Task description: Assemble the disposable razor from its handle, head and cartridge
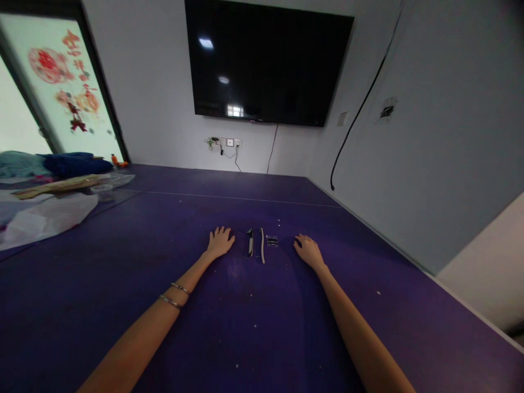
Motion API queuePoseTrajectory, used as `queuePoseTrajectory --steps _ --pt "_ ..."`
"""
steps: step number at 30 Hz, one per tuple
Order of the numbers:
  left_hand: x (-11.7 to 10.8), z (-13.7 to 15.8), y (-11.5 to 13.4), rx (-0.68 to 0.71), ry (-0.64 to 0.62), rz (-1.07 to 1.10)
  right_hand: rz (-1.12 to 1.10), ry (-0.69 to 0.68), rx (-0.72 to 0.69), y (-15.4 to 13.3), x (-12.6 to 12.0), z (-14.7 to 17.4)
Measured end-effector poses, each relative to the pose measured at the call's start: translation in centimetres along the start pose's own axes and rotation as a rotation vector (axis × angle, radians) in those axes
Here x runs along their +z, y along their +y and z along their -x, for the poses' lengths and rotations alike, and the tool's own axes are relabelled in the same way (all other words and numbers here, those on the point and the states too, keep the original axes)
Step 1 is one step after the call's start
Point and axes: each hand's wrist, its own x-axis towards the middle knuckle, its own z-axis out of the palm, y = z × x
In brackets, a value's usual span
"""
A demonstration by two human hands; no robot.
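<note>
My left hand (220, 242) lies palm down on the purple surface (245, 338), its fingers spread and nothing in it. Just right of it is a slim black and silver tool (250, 243) whose kind I cannot make out. Beside that lies a thin, slightly bent pale grey strip (262, 245). A small transparent packet (272, 240) with dark pieces inside is to the strip's right. On the far side of these things, my right hand (309, 250) rests on the surface, fingers loosely bent and apart, holding nothing. Neither hand touches the three items.
White plastic sheeting (53, 218), a wooden piece (61, 185), a plastic cup (103, 192) and dark blue cloth (76, 164) lie at the left. A television (270, 63) hangs on the wall above sockets (230, 142). A black cable (360, 109) dangles by the right wall.
</note>
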Motion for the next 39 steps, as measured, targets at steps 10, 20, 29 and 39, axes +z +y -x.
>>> queuePoseTrajectory --steps 10,20,29,39 --pt "-2.2 -0.6 2.3 -0.029 -0.054 0.129 -0.018 0.013 0.007 -0.1 0.1 0.0" --pt "-2.4 -1.4 8.3 -0.03 -0.228 0.084 -0.023 0.016 0.003 -0.2 -0.1 0.0" --pt "-1.8 -1.2 9.6 -0.033 -0.301 0.011 -0.015 0.023 0.001 -0.4 -0.3 0.1" --pt "-3.6 -2.2 7.4 -0.056 -0.354 0.322 -0.021 0.023 0.022 -0.6 -0.5 0.3"
